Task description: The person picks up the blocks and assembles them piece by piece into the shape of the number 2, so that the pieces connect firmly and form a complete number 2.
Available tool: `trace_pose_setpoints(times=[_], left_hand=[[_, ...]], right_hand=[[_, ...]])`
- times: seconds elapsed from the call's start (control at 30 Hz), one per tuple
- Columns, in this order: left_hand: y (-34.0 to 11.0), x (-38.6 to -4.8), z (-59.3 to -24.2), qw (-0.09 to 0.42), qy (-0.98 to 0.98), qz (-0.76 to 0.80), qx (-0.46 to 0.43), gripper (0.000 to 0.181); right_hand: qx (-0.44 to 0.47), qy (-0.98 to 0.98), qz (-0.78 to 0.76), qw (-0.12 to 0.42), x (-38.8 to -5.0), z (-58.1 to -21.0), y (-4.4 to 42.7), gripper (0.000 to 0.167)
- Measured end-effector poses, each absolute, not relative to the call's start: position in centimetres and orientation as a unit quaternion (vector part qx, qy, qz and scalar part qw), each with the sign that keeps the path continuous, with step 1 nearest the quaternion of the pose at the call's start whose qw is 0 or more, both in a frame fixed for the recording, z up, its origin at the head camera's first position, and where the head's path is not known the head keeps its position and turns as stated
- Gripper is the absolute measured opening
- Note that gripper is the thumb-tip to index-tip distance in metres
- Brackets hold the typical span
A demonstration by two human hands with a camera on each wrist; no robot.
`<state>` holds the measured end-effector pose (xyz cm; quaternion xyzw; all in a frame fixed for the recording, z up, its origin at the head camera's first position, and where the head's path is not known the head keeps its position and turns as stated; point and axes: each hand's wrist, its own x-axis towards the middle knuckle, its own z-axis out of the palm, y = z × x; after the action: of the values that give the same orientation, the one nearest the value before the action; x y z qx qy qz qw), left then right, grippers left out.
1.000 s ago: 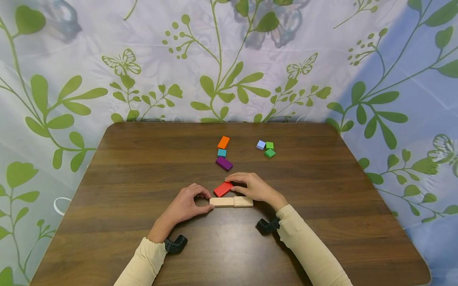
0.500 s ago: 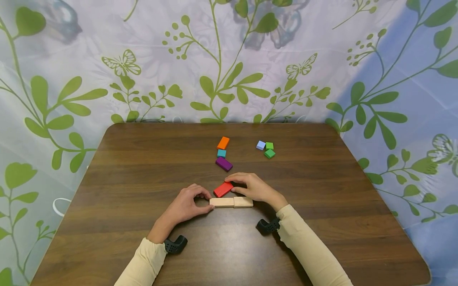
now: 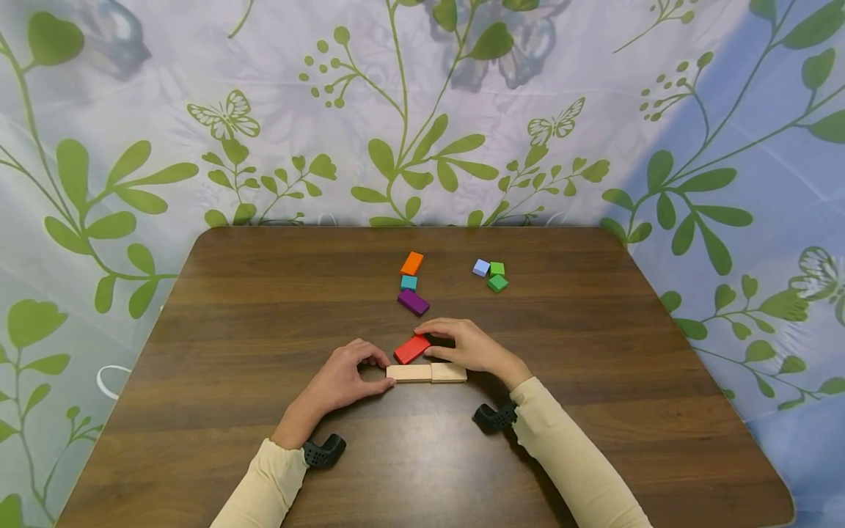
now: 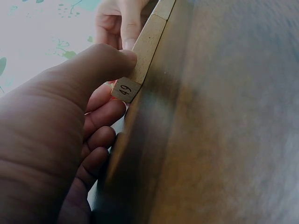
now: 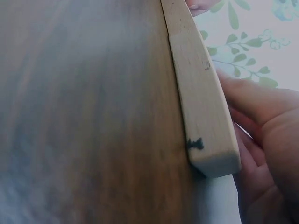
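Two plain wooden blocks lie end to end in a row: a left wooden block (image 3: 409, 374) and a right wooden block (image 3: 449, 372). My left hand (image 3: 345, 378) pinches the left block's outer end between thumb and fingers; in the left wrist view that block's end face (image 4: 125, 90) reads "49". Just behind the row, a red block (image 3: 411, 350) lies at a slant. My right hand (image 3: 467, 346) grips its right end between thumb and fingers. The right wrist view shows the right wooden block (image 5: 201, 93) with a dark mark, beside my right thumb, hiding the red block.
Farther back on the brown table (image 3: 277, 293) lie a purple block (image 3: 413, 303), a teal block (image 3: 409, 282) and an orange block (image 3: 412, 263) in a line. To their right sit a light blue block (image 3: 481, 268) and two green blocks (image 3: 498, 283). A patterned cloth hangs behind.
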<state>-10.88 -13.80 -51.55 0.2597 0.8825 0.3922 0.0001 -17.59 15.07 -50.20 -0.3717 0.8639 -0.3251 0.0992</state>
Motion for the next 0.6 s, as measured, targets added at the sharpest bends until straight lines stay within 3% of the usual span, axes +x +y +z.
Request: trace_pose_setpoints(times=[0.6], left_hand=[[-13.79,-10.92,-51.63,-0.001,0.884,0.389,0.258,0.024]], right_hand=[[-0.303,0.873,-0.378,0.050,-18.27,-49.62,14.99,0.036]])
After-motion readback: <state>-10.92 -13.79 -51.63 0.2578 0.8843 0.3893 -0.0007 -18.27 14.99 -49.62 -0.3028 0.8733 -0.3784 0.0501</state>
